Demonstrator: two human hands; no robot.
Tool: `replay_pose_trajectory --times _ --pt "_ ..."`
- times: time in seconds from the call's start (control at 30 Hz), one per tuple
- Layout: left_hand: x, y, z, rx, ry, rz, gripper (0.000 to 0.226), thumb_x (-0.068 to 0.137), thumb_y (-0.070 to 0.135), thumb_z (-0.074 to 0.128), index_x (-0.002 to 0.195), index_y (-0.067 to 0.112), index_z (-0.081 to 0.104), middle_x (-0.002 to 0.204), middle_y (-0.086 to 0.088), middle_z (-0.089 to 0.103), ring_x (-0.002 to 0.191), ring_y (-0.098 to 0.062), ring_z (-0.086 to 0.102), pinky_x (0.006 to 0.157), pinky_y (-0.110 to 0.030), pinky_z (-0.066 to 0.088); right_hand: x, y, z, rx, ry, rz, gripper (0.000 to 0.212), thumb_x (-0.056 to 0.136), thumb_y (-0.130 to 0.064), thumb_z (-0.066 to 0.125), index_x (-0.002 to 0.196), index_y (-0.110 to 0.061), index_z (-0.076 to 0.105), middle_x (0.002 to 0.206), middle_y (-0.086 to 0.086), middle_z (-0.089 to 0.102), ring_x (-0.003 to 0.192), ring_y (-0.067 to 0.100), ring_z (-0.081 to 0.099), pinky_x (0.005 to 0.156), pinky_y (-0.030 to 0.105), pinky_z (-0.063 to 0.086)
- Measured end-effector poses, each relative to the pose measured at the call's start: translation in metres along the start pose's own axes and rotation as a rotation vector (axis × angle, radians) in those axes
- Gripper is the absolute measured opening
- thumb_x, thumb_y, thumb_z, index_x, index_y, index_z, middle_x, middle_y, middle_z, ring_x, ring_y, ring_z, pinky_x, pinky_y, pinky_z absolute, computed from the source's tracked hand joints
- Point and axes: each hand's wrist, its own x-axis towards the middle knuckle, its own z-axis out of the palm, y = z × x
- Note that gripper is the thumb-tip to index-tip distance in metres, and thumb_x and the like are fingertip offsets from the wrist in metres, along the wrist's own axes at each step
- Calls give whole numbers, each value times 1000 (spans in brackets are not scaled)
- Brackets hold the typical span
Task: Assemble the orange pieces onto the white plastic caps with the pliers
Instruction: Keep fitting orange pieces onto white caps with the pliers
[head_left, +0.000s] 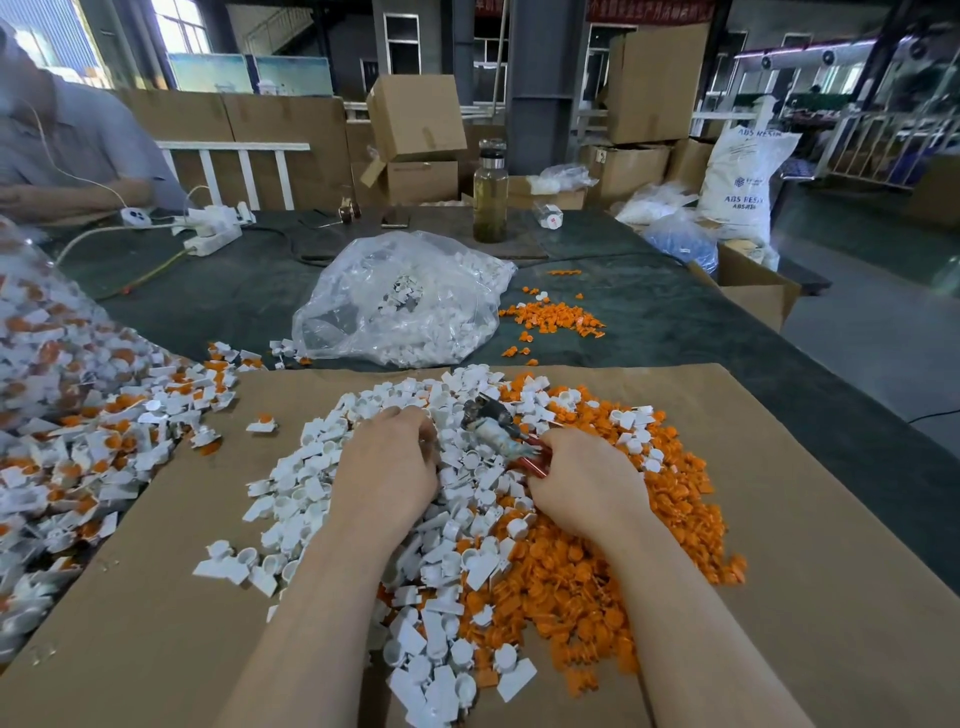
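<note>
A heap of white plastic caps and a heap of orange pieces lie mixed on a brown cardboard sheet. My right hand grips the red handles of the pliers, whose dark jaws point up and left over the heap. My left hand lies knuckles-up on the white caps just left of the jaws, fingers curled down into the heap; what they hold is hidden.
Assembled white-and-orange caps pile up at the left. A clear bag of white caps and loose orange pieces lie beyond the cardboard. A bottle, power strips and boxes stand at the back. Another person sits far left.
</note>
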Motion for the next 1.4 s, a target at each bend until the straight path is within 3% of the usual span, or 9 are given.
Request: replay_pose_trajectory --times 0.27,0.4,0.6,0.77,0.9,1.0,1.1,1.23,1.4 --pt "-2 1 0 1 -22 49 22 93 19 59 113 22 67 109 0 68 103 -23 57 86 -39 52 -2 1 0 3 90 53 16 93 -41 53 88 -26 48 76 -10 49 69 11 51 52 26 38" --pt "-3 2 0 4 -26 29 18 92 18 61 106 23 71 106 2 72 102 -22 61 86 -39 54 -2 1 -1 40 148 74 20 94 -43 52 89 -25 46 74 -11 45 62 8 43 46 23 28" --pt "-3 5 -1 -46 32 35 19 94 26 61 110 26 70 106 1 73 99 -22 65 83 -36 55 -1 -1 -2 188 144 84 10 89 -32 54 87 -23 52 76 -6 57 68 15 56 49 27 35" --pt "-1 13 -2 -111 92 89 24 97 24 57 116 21 70 106 -1 73 95 -19 66 80 -31 50 -2 -3 -6 297 193 61 13 89 -33 57 81 -23 56 70 -7 58 62 10 55 48 26 35" --pt "-4 18 0 -152 81 94 19 97 30 58 111 25 70 99 4 73 88 -16 66 72 -28 49 -3 -6 -8 358 247 47 12 88 -37 63 89 -28 56 76 -13 57 67 3 52 50 22 33" --pt "-4 21 2 -171 67 93 17 97 30 58 109 24 68 98 6 71 85 -12 62 69 -24 44 -4 -7 -10 489 269 44 15 86 -35 68 95 -25 61 82 -11 62 74 7 57 56 26 40" --pt "-6 27 2 -316 58 60 14 98 27 56 107 27 66 87 10 68 76 -5 59 63 -18 43 -6 -8 -13 612 276 45 18 84 -32 71 98 -25 62 86 -10 64 79 9 59 64 28 47" --pt "-5 36 -3 -738 -26 -126 19 100 18 53 98 29 68 81 8 71 65 -3 67 53 -10 45 -8 -11 -15 890 243 28 13 83 -22 75 84 -26 63 68 -15 63 58 -2 55 52 12 42" --pt "-4 41 -11 -1212 -171 -391 19 96 3 57 99 14 72 72 -1 75 67 -12 71 66 -24 59 -9 -13 -16 1080 208 8 13 81 -16 77 79 -18 65 57 -17 56 51 -2 47 48 10 40"
